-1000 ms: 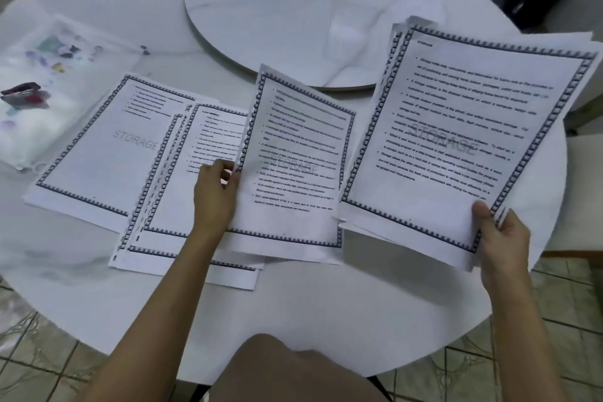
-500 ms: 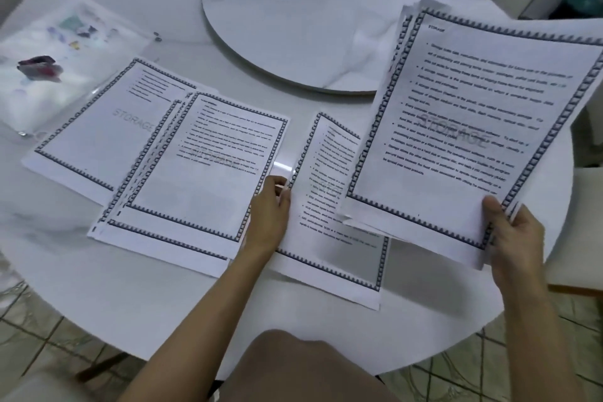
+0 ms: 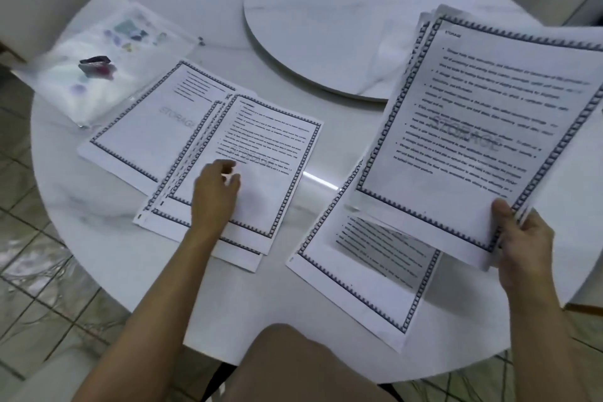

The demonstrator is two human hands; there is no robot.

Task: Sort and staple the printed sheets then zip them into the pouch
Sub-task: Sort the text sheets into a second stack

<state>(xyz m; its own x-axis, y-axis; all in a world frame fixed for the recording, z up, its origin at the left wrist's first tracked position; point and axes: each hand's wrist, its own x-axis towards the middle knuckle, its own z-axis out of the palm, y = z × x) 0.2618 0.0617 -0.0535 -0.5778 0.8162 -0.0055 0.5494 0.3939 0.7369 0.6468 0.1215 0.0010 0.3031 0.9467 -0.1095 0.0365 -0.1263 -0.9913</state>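
Left hand (image 3: 213, 192) now over middle pile (image 3: 270, 147)

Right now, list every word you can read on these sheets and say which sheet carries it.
"STORAGE": grey watermark on the top sheet of the stack held in the right hand.
"STORAG": watermark on the leftmost sheet, its end covered by the middle pile.
Bulleted body text on every sheet: too blurred to read.
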